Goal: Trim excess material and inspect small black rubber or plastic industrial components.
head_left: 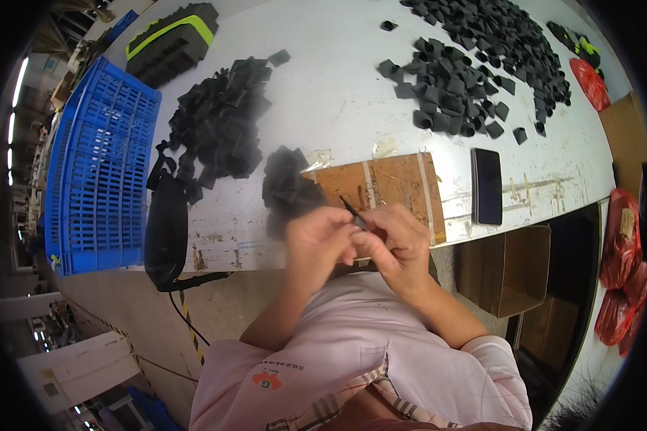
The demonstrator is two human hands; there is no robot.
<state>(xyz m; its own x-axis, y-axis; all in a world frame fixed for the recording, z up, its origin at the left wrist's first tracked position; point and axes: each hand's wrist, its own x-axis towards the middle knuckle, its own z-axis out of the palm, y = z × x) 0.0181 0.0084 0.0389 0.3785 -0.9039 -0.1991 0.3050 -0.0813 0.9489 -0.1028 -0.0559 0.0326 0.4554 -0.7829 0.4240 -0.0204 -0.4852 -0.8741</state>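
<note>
Close in front of my chest, both hands meet at the near table edge over a small, dark, thin piece (351, 211), its kind too small to make out. My left hand (315, 241) pinches it from one side. Curled around its other end is my right hand (397, 241), the thumb pressed near the piece. Under and beyond the hands lies a brown board (402, 188) with pale tape strips. A small heap of flat black pieces (287, 176) sits beside the left hand, with a larger heap (223, 122) farther left.
Many black tube-like pieces (453, 93) cover the far right. A phone (487, 187) lies right of the board. At left stand a blue crate (104, 169), a long black object (167, 233) and a dark stack with a yellow-green band (171, 44). A cardboard box (510, 269) sits below the table.
</note>
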